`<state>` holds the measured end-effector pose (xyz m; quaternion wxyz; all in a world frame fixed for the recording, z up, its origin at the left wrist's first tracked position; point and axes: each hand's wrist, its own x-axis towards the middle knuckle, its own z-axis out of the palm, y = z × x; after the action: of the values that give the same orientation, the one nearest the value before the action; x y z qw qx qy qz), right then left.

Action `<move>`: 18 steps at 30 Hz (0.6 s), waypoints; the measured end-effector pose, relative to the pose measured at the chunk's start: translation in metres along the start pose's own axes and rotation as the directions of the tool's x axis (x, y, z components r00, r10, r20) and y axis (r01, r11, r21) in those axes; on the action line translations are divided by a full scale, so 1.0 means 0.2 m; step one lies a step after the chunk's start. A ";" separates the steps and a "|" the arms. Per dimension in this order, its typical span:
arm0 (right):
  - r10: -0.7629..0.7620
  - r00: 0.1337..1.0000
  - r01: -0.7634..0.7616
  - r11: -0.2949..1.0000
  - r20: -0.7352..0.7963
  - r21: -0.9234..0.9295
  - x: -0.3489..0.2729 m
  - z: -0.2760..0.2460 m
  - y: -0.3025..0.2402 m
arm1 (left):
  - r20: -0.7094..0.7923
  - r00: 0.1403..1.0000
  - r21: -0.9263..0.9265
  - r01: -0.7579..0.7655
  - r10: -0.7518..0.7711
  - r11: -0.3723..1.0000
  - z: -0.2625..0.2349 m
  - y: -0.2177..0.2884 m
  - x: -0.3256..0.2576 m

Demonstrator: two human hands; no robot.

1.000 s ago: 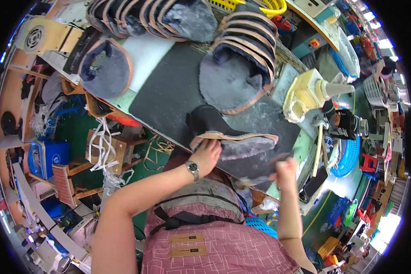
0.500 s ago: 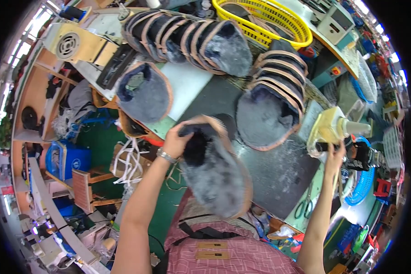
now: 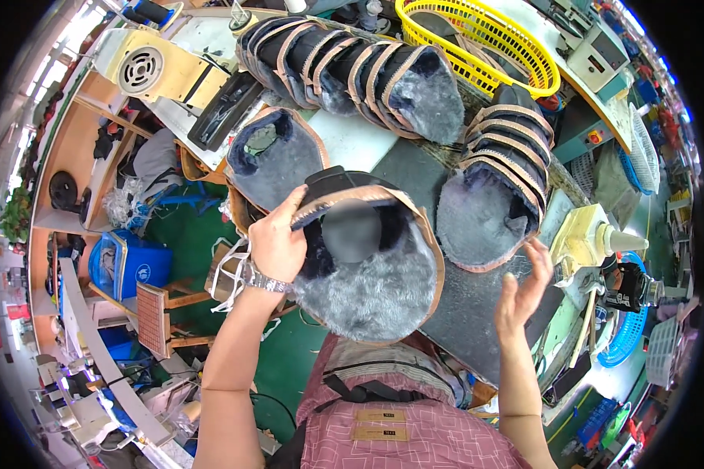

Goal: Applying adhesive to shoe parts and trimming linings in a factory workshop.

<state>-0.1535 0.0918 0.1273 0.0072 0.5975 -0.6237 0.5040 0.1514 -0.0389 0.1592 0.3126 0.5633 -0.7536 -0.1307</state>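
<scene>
My left hand (image 3: 278, 246) is closed on the rim of a plush-lined slipper-like piece (image 3: 375, 293). The piece has grey fluffy lining, a dark outer side and a tan edge, and its opening lies toward the far side. Empty, with fingers apart, my right hand (image 3: 524, 289) hovers beside the near end of a nested row of similar pieces (image 3: 481, 215). Another such piece (image 3: 281, 160) lies on the table beyond my left hand. A longer row of them (image 3: 426, 98) leans along the back.
A yellow basket (image 3: 555, 74) stands at the back right. A cream cone-tipped device (image 3: 583, 242) sits on the table's right side. At the far left is a cream machine (image 3: 145, 70). Below the table's left side are a blue bin (image 3: 145, 266) and a wooden stool (image 3: 155, 316).
My right hand has left the cream device and moved left, its fingers now spread. The held piece has turned, so its lining shows more fully. The head view has shifted slightly.
</scene>
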 end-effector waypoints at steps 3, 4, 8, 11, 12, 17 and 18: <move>0.167 0.952 -0.226 0.948 0.258 0.224 -0.02 0.05 -0.06 | 0.043 0.998 -0.010 -0.056 0.056 0.998 0.00 0.08 -0.01; 0.196 0.907 -0.317 0.900 0.373 0.299 0.00 0.08 -0.11 | 0.099 0.994 0.018 -0.043 0.041 0.999 -0.01 0.09 -0.02; 0.071 0.802 -0.115 0.993 0.593 0.037 0.15 0.22 -0.25 | 0.489 0.872 0.148 -0.052 -0.027 0.988 0.03 0.13 0.05; 0.217 0.662 -0.332 0.943 0.718 0.020 0.28 0.31 -0.17 | 0.693 0.713 0.264 -0.109 -0.109 0.958 0.08 0.12 0.16; 0.242 0.680 -0.330 0.944 0.692 -0.005 0.29 0.32 -0.14 | 0.732 0.673 0.230 -0.101 -0.104 0.968 0.11 0.13 0.18; 0.315 0.564 -0.328 0.934 0.764 -0.142 0.28 0.29 -0.09 | 0.789 0.615 0.160 -0.219 0.009 0.962 0.14 0.15 0.20; 0.316 0.562 -0.330 0.933 0.764 -0.143 0.27 0.28 -0.10 | 0.801 0.598 0.172 -0.230 0.000 0.958 0.14 0.16 0.19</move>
<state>-0.1205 0.0195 0.1452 -0.3591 0.6311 -0.6596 0.1945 0.1030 -0.0686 0.1671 -0.1221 0.4320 -0.8586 -0.2475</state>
